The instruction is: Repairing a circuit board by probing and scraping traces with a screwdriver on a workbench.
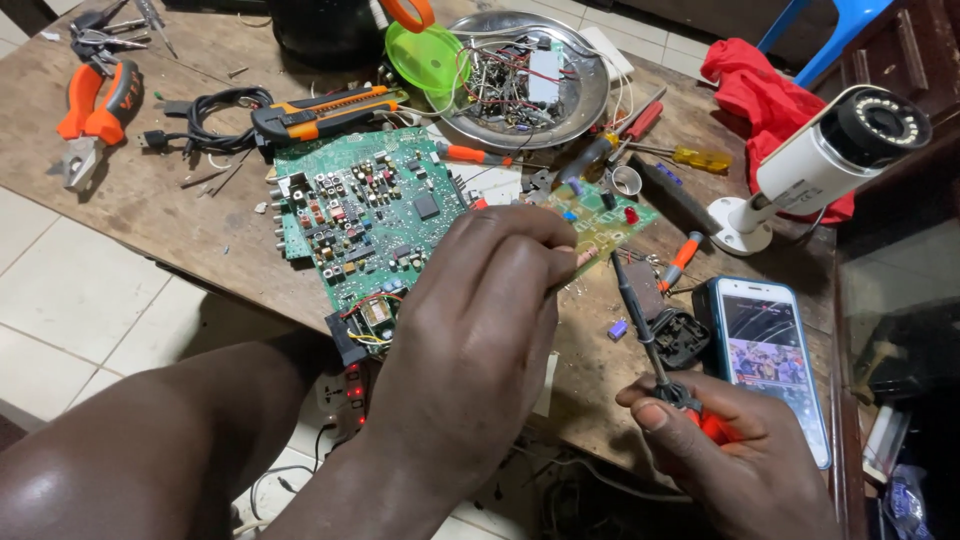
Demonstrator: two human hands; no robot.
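head view: the left hand (480, 340) pinches a small green circuit board (610, 215) at the counter's (200, 230) middle. the right hand (730, 450), near right, fingers wrapped around a soldering iron (645, 330), tip touching that board, beside a phone (770, 350).

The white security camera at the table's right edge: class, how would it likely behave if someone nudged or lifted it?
The white security camera leans out from a small round base, so it looks top-heavy and apt to tip. Its body is a smooth cylinder, so probably slippery and liable to roll if laid flat. The lens end, glass by the look of it, suggests fragility.
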